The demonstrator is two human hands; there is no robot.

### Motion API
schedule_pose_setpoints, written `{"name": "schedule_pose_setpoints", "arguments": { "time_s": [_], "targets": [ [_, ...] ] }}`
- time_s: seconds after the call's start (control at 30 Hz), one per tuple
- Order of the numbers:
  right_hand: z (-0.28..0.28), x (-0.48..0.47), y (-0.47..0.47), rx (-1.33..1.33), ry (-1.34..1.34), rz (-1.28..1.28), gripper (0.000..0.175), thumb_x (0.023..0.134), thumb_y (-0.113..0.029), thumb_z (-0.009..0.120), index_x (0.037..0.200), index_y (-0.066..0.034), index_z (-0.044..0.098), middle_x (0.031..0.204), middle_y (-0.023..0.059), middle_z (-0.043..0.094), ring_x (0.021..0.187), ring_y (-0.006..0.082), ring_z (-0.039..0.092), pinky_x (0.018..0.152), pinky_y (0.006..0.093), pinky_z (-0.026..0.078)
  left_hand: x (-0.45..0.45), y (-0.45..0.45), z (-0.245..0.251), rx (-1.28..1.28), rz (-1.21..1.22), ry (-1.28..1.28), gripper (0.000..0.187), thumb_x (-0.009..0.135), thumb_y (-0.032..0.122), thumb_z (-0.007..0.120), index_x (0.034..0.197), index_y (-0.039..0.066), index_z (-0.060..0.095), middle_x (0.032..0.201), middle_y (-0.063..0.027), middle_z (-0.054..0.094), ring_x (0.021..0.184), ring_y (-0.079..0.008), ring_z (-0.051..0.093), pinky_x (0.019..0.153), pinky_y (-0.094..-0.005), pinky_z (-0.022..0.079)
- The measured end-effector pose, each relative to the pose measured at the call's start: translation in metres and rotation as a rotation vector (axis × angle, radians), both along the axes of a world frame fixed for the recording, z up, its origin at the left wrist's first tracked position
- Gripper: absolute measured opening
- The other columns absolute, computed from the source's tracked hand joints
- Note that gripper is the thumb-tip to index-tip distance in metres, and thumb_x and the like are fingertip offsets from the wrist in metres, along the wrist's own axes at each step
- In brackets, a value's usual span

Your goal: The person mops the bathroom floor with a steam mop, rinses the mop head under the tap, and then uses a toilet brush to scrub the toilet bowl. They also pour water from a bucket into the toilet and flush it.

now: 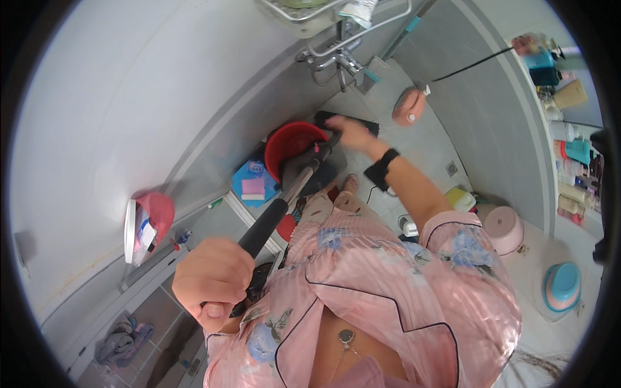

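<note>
My left hand point(213, 281) is closed around the black grip of a long pole point(301, 186) with a metal shaft. The pole slants away to the right, over a red bucket point(290, 141). Motion blurs my right hand point(356, 136), which has a black band on its wrist. It is beside the pole's far end, and whether it grips the pole cannot be made out. Just behind its fingers lies a black bar-shaped head point(366, 126) on the floor; its join to the pole is hidden. A dark rounded shape point(318, 177) partly covers the bucket's near side.
Chrome taps point(339, 58) and a wire rack point(301, 19) jut from the wall ahead. A pink jug point(409, 109) stands on the tiles. Toiletries point(572, 150) fill a shelf at right, above basins point(503, 229). Left hangs a pink wall bin point(162, 211). A blue packet point(250, 182) sits by the bucket.
</note>
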State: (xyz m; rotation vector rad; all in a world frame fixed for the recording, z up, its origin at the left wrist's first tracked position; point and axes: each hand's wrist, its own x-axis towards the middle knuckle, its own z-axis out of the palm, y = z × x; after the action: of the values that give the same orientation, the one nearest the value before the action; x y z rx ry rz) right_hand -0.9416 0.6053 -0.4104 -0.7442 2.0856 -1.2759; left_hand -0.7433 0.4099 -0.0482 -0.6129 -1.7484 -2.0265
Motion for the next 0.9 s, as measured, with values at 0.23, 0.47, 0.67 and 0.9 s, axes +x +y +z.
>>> {"name": "schedule_pose_setpoints", "arguments": {
  "time_s": [0.23,0.47,0.67,0.9],
  "targets": [
    [0.041,0.099,-0.016,0.031,0.391,0.085,0.03,0.069,-0.029,0.079,0.084,-0.0104,0.06,0.085,0.0068,0.061,0.089,0.0302,0.058,0.079,0.0399,0.046,-0.007,0.007,0.003,-0.11,-0.382,0.054,0.01,0.075,0.003,0.057,0.075,-0.005,0.063,0.051,-0.0059,0.053,0.04,-0.0186,0.05,0.043,-0.0303,0.045],
    [0.016,0.1,0.0,-0.083,0.46,-0.341,0.026,0.064,-0.018,0.079,0.08,-0.0092,0.059,0.083,0.0077,0.062,0.089,0.0308,0.058,0.078,0.0425,0.046,-0.029,-0.009,-0.014,-0.063,-0.521,-0.121,0.015,0.07,0.007,0.053,0.066,-0.003,0.064,0.051,-0.006,0.052,0.04,-0.0226,0.049,0.044,-0.0335,0.042],
    [-0.009,0.092,0.009,-0.109,0.506,-0.739,0.034,0.065,-0.02,0.084,0.074,-0.0065,0.054,0.077,0.012,0.059,0.082,0.0364,0.056,0.075,0.0446,0.045,-0.022,0.014,-0.039,-0.067,-0.22,-0.244,0.016,0.069,0.012,0.053,0.062,0.0,0.061,0.05,-0.0065,0.052,0.042,-0.0237,0.049,0.05,-0.0374,0.043],
    [0.017,0.095,-0.023,-0.212,0.391,-0.484,0.032,0.07,-0.023,0.081,0.076,-0.008,0.054,0.078,0.0125,0.058,0.08,0.0365,0.056,0.072,0.0442,0.045,-0.025,0.032,0.013,-0.364,-0.164,-0.031,0.017,0.074,0.005,0.045,0.062,0.001,0.055,0.048,-0.004,0.049,0.036,-0.0186,0.046,0.04,-0.0322,0.041]
  ]
}}
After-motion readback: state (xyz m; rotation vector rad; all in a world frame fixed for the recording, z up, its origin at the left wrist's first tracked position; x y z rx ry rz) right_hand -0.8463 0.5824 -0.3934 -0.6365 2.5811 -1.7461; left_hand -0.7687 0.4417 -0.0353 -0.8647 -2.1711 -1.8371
